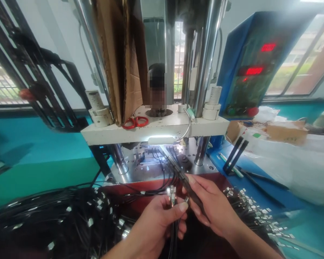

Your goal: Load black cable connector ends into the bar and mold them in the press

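Note:
Between its thumb and fingers, my left hand (162,219) pinches a small bunch of black cables (173,230) with silvery metal connectors (172,192) at their upper ends. My right hand (213,205) is closed round a long slim tool (182,176), dark along its handle and silvery toward the tip; its exact kind is unclear. The tool points forward under the press's white plate (162,126), above the lit metal bed (151,169). Several black cables run across that bed and down to the front. Both hands are close together before the press.
Heaped black cables (43,219) lie at left, more cables with connectors (259,212) at right. Red-handled scissors (136,122) and cardboard (124,61) rest on the white plate. Steel columns flank the press. A blue control box (245,64) and black tweezers (263,180) are at right.

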A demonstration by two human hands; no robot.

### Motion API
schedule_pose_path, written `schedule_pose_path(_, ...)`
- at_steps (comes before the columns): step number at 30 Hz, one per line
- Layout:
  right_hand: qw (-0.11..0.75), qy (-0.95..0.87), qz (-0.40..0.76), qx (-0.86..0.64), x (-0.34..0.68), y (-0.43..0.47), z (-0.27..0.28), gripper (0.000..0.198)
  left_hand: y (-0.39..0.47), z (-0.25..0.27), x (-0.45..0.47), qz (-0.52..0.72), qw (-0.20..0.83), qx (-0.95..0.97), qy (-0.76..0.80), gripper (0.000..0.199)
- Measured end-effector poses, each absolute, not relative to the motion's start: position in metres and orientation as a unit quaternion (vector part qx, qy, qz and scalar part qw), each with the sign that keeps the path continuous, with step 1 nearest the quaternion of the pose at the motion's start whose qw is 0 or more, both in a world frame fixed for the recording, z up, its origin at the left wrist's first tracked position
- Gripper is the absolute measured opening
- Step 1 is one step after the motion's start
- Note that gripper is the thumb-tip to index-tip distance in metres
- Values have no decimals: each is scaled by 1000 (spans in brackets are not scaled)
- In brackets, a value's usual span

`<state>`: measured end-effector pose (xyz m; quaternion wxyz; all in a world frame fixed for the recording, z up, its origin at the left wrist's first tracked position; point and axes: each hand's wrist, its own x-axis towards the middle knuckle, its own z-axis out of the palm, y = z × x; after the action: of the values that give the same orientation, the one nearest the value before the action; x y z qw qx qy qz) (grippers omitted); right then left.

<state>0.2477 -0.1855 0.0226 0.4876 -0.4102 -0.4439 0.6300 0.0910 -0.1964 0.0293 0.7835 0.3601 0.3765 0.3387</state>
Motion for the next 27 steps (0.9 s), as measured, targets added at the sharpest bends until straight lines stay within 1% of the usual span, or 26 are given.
schedule_pose_path(4, 464, -448, 629, -434, 243, -190, 20, 40, -198, 29, 94, 354, 752, 407, 379, 22)
schedule_pose_path(7, 449, -473, 604, -458, 243, -192, 19, 42, -199, 28, 96, 348, 735, 419, 404, 21)
schedule_pose_path(11, 438, -498, 573, -481, 244, -193, 18, 45, -201, 28, 98, 338, 733, 427, 407, 18)
schedule_pose_path(19, 418, -527, 550, -495, 240, -196, 26, 49, -200, 27, 97, 347, 726, 451, 387, 9)
schedule_pose_path(22, 417, -538, 529, -506, 239, -198, 29, 47, -201, 27, 97, 347, 728, 447, 388, 7)
schedule_pose_path(27, 433, -574, 474, -508, 238, -200, 19, 37, -202, 28, 97, 349, 731, 435, 394, 8)
